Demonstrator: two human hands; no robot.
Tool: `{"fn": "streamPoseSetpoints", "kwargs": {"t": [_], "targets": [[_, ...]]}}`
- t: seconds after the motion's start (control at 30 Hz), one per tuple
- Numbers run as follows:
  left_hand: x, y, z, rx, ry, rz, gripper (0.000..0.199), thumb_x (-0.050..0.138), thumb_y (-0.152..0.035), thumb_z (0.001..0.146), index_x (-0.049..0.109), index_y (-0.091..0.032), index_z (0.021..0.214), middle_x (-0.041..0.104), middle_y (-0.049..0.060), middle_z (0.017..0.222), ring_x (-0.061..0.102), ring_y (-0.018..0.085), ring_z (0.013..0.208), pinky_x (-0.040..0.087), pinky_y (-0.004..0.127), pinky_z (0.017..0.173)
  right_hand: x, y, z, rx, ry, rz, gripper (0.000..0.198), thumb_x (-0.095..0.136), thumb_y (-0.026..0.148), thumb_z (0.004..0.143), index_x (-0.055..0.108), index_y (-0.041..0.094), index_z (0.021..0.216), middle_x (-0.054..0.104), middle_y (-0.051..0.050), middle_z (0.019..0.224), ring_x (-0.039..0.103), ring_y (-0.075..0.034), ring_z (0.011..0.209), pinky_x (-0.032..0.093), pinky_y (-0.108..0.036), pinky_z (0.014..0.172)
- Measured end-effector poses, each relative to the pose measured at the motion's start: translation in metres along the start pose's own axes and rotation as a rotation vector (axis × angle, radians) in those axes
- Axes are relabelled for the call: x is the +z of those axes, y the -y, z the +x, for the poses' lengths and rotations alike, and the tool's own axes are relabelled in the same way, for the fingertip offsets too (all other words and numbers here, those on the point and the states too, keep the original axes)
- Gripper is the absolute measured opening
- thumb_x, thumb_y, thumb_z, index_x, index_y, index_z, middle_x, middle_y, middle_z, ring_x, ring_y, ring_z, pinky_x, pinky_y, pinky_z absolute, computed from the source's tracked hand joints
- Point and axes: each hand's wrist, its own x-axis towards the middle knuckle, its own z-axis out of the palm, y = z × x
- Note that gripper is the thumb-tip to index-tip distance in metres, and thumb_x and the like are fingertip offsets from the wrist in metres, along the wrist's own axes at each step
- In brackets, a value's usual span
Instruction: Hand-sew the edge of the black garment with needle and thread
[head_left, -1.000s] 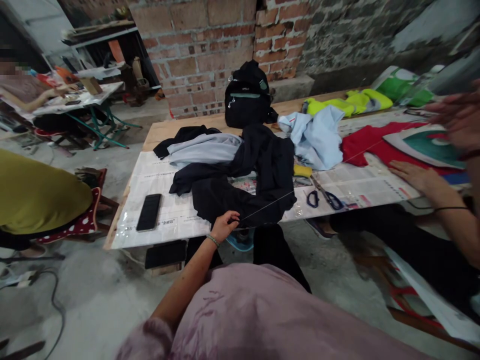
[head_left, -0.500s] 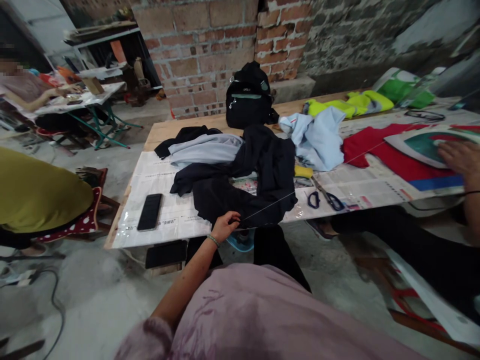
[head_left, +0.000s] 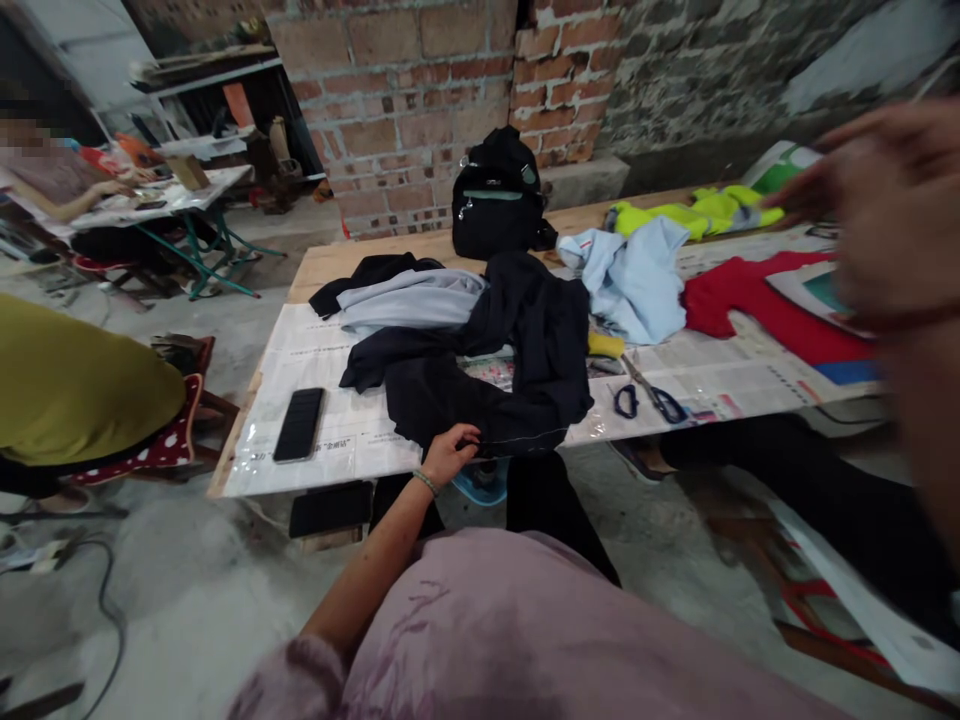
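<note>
My left hand [head_left: 448, 452], a beaded bracelet at its wrist, pinches the front edge of a black garment [head_left: 536, 330] at the table's near side. A white thread runs along that edge, to the right of my fingers. My right hand [head_left: 889, 205] is raised at the upper right, close to the camera and smeared by motion; whether its fingers hold anything cannot be made out. Beside the garment lie scissors [head_left: 651, 392] with dark blue handles and a yellow item [head_left: 606, 345]. Light grey cloth [head_left: 412, 298] rests among the black folds.
A phone [head_left: 298, 425] lies on the newspaper-covered table [head_left: 259, 400]. A black backpack [head_left: 495, 205] stands at the back. Light blue cloth [head_left: 637, 280], a neon yellow garment [head_left: 697, 212] and a red garment [head_left: 739, 295] lie rightward. An iron [head_left: 817, 292] is partly hidden. Other people sit nearby.
My right hand has come into view at the upper right, covering the iron and a co-worker's hand. The thread, stretched rightward before, now lies along the black edge. My left hand stays put.
</note>
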Motion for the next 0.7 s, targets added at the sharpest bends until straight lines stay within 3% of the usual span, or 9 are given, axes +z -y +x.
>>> {"fn": "streamPoseSetpoints", "kwargs": {"t": [0.1,0.2,0.3,0.37,0.4,0.5,0.6,0.7], "targets": [[0.001,-0.001,-0.001,-0.004,-0.013,0.022,0.026,0.055,-0.015,0.070,0.057,-0.019,0.096,0.063,-0.001,0.083,0.058,0.011,0.078,0.046,0.023,0.074,0.077,0.028,-0.017,0.298,-0.026,0.413,0.024,0.048,0.036,0.081,0.057,0.016,0.091,0.060,-0.003,0.068,0.059,-0.011,0.062,0.048,-0.027,0.056],[0.001,-0.005,-0.003,0.003,-0.029,0.055,0.027,0.055,-0.015,0.069,0.057,-0.019,0.095,0.063,-0.001,0.082,0.058,0.011,0.077,0.046,0.022,0.074,0.168,0.044,-0.064,0.628,0.172,0.849,0.025,0.054,0.036,0.074,0.056,0.016,0.088,0.056,0.001,0.059,0.056,-0.011,0.049,0.045,-0.024,0.045],[0.000,-0.008,-0.005,-0.004,-0.035,0.065,0.028,0.055,-0.014,0.069,0.057,-0.019,0.096,0.063,-0.001,0.082,0.059,0.011,0.076,0.046,0.022,0.073,0.232,0.041,-0.118,0.732,0.224,0.801,0.031,0.048,0.032,0.075,0.051,0.019,0.103,0.050,0.006,0.055,0.046,-0.008,0.039,0.040,-0.022,0.040],[-0.001,-0.009,-0.005,-0.011,-0.033,0.064,0.028,0.055,-0.014,0.069,0.057,-0.019,0.096,0.064,-0.002,0.081,0.059,0.010,0.076,0.046,0.021,0.073,0.251,0.034,-0.146,0.614,0.243,0.580,0.022,0.043,0.027,0.077,0.057,0.018,0.092,0.050,0.003,0.060,0.048,-0.009,0.045,0.043,-0.024,0.047],[-0.001,-0.009,-0.005,-0.010,-0.033,0.065,0.028,0.056,-0.014,0.069,0.057,-0.019,0.096,0.064,-0.002,0.081,0.059,0.010,0.077,0.046,0.021,0.073,0.256,0.030,-0.157,0.479,0.278,0.483,0.019,0.043,0.024,0.077,0.059,0.018,0.085,0.052,-0.001,0.068,0.052,-0.011,0.055,0.045,-0.026,0.057],[0.001,-0.007,-0.004,-0.004,-0.037,0.084,0.027,0.055,-0.015,0.070,0.057,-0.019,0.096,0.064,-0.001,0.081,0.059,0.011,0.076,0.046,0.021,0.072,0.258,0.024,-0.176,0.230,0.373,0.266,0.018,0.051,0.024,0.074,0.059,0.018,0.089,0.053,-0.006,0.085,0.053,-0.016,0.076,0.045,-0.030,0.072],[0.003,-0.006,-0.004,0.025,-0.017,0.175,0.027,0.052,-0.015,0.072,0.055,-0.019,0.099,0.063,0.000,0.083,0.059,0.011,0.076,0.046,0.022,0.071,0.258,0.017,-0.181,0.171,0.439,0.149,0.015,0.052,0.021,0.074,0.059,0.017,0.087,0.053,-0.006,0.082,0.052,-0.017,0.078,0.044,-0.030,0.073],[-0.003,-0.012,-0.005,0.138,0.001,0.488,0.032,0.047,-0.010,0.072,0.054,-0.018,0.102,0.062,0.003,0.090,0.056,0.014,0.085,0.043,0.028,0.080,0.260,0.005,-0.180,0.142,0.456,0.144,0.014,0.046,0.016,0.078,0.059,0.017,0.078,0.053,-0.005,0.077,0.053,-0.015,0.075,0.044,-0.029,0.072]]}}
